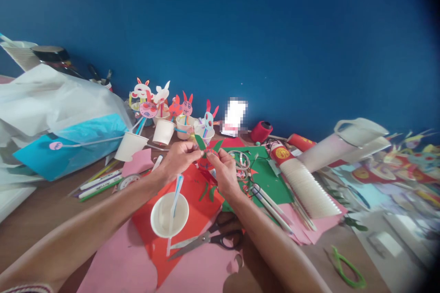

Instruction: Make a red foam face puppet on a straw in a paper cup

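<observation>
A small red paper face (206, 163) with two green paper ears (200, 142) is held up between both hands at the middle of the view. My left hand (182, 158) pinches it near the left ear, and my right hand (222, 169) pinches it near the right ear. Below lie red paper (144, 219) and green leaf-shaped cutouts (211, 193). A white paper cup (155, 217) with a straw (178, 192) stands on the red paper, left of open black-handled scissors (206, 238).
Cups with paper rabbit faces (187, 105) stand along the back. Markers (101, 183) lie left, near a blue bag (72, 149). Green paper (275, 183), a stack of cups (305, 187), a white pitcher (343, 144) and green-handled scissors (347, 270) are at right.
</observation>
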Available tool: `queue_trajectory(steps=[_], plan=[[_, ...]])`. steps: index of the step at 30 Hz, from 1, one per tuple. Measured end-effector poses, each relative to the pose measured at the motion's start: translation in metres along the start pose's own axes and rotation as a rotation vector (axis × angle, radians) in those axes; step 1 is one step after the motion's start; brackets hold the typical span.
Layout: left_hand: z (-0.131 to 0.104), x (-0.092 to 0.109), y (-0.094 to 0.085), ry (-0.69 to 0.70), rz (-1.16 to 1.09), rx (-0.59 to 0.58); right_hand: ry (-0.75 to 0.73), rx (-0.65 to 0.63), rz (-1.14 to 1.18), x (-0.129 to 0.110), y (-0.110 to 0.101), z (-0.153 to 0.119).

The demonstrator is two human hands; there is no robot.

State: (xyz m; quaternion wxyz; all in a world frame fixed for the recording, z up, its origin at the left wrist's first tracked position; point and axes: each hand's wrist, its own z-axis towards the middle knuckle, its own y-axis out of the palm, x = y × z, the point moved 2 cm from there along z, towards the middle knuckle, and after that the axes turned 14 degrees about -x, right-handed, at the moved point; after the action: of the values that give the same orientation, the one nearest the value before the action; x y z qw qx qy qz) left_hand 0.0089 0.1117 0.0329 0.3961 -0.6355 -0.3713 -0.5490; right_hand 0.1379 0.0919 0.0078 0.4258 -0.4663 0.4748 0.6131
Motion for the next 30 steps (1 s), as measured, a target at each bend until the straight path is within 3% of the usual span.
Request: queue_trajectory(steps=[6, 11, 21, 30], plan=[[0.001, 0.001, 0.002, -0.025, -0.132, -0.082, -0.021, 0.05, -0.126, 0.001, -0.004, 0.0], [0.001, 0.002, 0.001, -0.037, -0.134, -0.08, -0.035, 0.075, -0.177, -0.003, -0.004, 0.0], [-0.001, 0.002, 0.0, -0.018, -0.096, -0.026, -0.02, 0.002, -0.022, -0.004, 0.0, -0.002], [0.004, -0.008, 0.001, 0.023, -0.042, -0.112, -0.025, 0.0, 0.011, -0.003, -0.001, 0.0]])
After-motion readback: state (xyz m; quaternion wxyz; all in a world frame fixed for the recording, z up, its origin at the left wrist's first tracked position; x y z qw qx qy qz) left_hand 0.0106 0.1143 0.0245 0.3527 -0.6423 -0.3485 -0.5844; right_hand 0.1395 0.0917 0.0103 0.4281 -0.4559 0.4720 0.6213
